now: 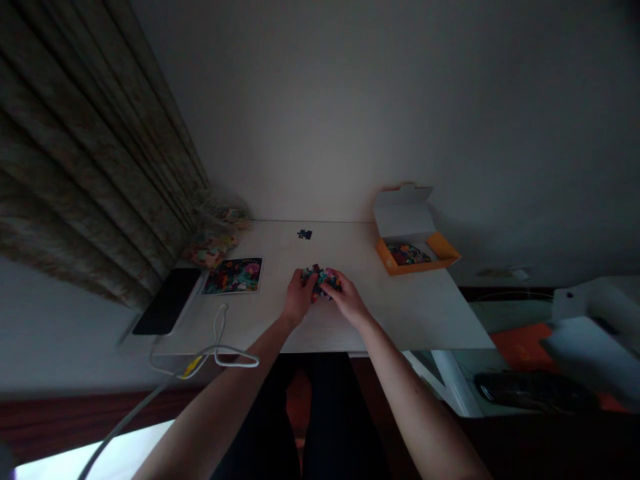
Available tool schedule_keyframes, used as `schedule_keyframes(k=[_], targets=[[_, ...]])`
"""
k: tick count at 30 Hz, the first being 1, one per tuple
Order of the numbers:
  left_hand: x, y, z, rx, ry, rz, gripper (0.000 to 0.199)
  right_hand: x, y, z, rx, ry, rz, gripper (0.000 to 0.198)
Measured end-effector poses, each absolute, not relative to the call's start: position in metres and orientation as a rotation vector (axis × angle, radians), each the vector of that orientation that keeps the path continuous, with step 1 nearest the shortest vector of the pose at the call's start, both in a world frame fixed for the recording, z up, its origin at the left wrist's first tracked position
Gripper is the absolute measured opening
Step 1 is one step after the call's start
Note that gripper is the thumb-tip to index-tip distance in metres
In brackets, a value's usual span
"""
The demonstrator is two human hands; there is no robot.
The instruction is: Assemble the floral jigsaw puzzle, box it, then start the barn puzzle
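Observation:
Both of my hands hold a small cluster of colourful jigsaw puzzle pieces [324, 279] just above the white table. My left hand [299, 297] grips its left side, thumb on top. On the right side, my right hand [350, 300] has its thumb and fingers closed on the same pieces. Whether the pieces are joined or loose is too small to tell. Farther back on the table lies a dark jigsaw piece [305, 235]. Left of my hands rests a picture card [233, 276] with a bright floral pattern on a dark ground.
An orange box [415, 268] with its white lid raised stands at the back right, dark colourful pieces inside. Plastic bags [213, 247] lie by the curtain [100, 147]. A black tablet-like device [167, 301] and a white cable [220, 350] occupy the table's left edge.

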State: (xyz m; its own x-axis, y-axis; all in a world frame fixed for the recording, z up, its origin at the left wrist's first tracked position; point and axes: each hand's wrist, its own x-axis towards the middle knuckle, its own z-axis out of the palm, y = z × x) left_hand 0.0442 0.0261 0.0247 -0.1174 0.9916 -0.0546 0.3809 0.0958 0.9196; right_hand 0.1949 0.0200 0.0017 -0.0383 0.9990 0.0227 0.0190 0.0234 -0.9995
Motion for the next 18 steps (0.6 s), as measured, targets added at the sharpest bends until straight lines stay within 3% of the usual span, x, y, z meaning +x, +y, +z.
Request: schedule_keyframes(k=[11, 15, 18], targets=[[0.102, 0.032, 0.022, 1.378, 1.439, 1.182, 0.044, 0.199, 0.018, 0.012, -1.168, -0.926, 1.276, 0.046], [0.095, 0.081, 0.024, 1.701, 1.620, 1.090, 0.027, 0.256, 0.045, 0.033, -1.229, -1.008, 1.003, 0.049], [0.080, 0.127, 0.022, 1.877, 1.921, 0.826, 0.047, 0.327, 0.076, 0.047, -1.304, -0.989, 0.683, 0.050]])
